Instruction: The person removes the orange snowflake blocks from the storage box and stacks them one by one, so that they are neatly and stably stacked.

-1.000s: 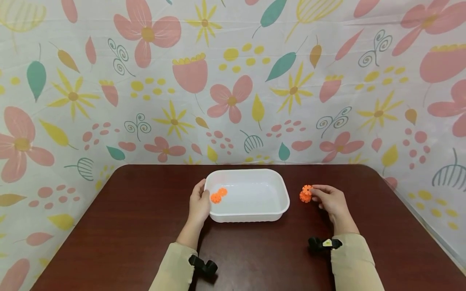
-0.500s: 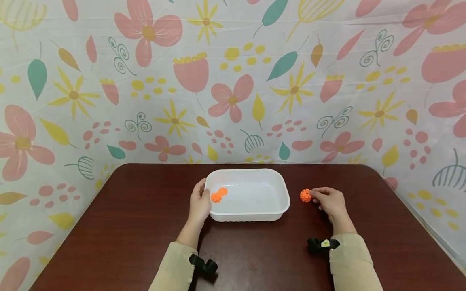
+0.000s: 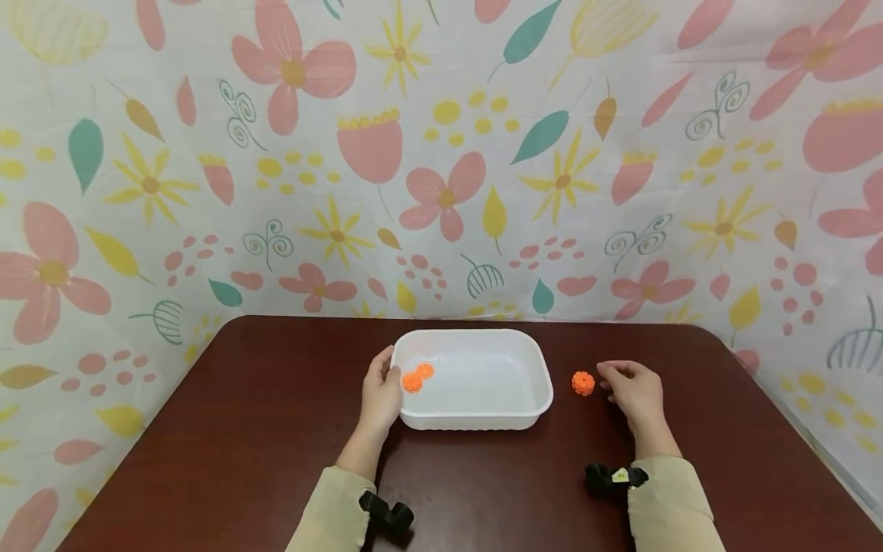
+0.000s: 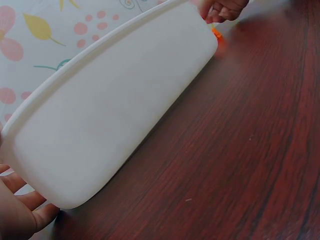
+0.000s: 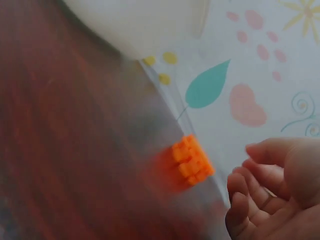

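Spanning the back, patterned sheet (image 3: 448, 199): pink flowers, yellow blooms and green leaves are showing on white.
Tabletop (image 3: 228, 452): dark red-brown wood is spreading below, its far corners rounding off.
White tray (image 3: 483, 379): it is sitting upright near the middle of the tabletop.
Sleeves (image 3: 669, 498): two beige ones are reaching in from below.
Left hand (image 3: 381, 391): it is gripping the white tray's left end, thumb and fingers clamping round it.
Right hand (image 3: 636, 391): its fingers are bending loosely just beside the orange stack (image 3: 582, 383), apart from it; whether thumb and index tips are meeting, I cannot tell.
Black wrist devices (image 3: 393, 518): one is sitting by each cuff.
Orange pieces (image 3: 412, 382): toothed discs are lying inside the white tray, at its left end.
Orange stack: toothed discs are resting on the tabletop, between white tray and right hand.
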The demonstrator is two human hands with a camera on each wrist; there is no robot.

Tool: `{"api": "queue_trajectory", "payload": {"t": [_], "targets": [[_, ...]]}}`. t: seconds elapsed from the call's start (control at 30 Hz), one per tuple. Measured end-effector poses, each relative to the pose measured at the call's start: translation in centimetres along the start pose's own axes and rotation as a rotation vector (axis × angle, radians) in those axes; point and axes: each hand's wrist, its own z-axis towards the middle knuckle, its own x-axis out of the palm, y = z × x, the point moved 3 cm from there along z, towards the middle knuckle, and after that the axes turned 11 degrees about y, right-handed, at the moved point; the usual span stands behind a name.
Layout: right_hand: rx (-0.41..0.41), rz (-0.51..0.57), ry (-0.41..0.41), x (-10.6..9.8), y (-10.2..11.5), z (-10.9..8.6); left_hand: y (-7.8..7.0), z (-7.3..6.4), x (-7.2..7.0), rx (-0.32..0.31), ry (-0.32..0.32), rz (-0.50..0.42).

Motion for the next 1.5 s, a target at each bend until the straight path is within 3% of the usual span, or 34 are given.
{"api": "queue_trajectory", "payload": {"t": [0.2,0.4,0.6,0.93,1.23,1.5], "targets": [[-0.072,0.100,0.004,0.2,0.9,-1.1,0.9,-0.6,0.2,-0.006,0.000,-0.004],[-0.116,0.116,0.057,1.6,2.5,-1.7,1.5,-1.2,0.2,-0.014,-0.003,-0.005],[-0.175,0.109,0.178,3.4,5.3,-1.4,1.0,-0.7,0.1,0.002,-0.007,-0.006],[-0.246,0.040,0.344,8.9,9.9,-0.8,0.1,-0.1,-0.1,0.009,-0.001,-0.011],[-0.310,-0.059,0.446,14.0,12.0,-1.3,-0.4,-0.1,-0.1,0.014,0.002,-0.008],[-0.310,-0.112,0.517,17.6,13.4,-1.6,-0.2,-0.2,0.0,0.013,0.010,-0.015]]}}
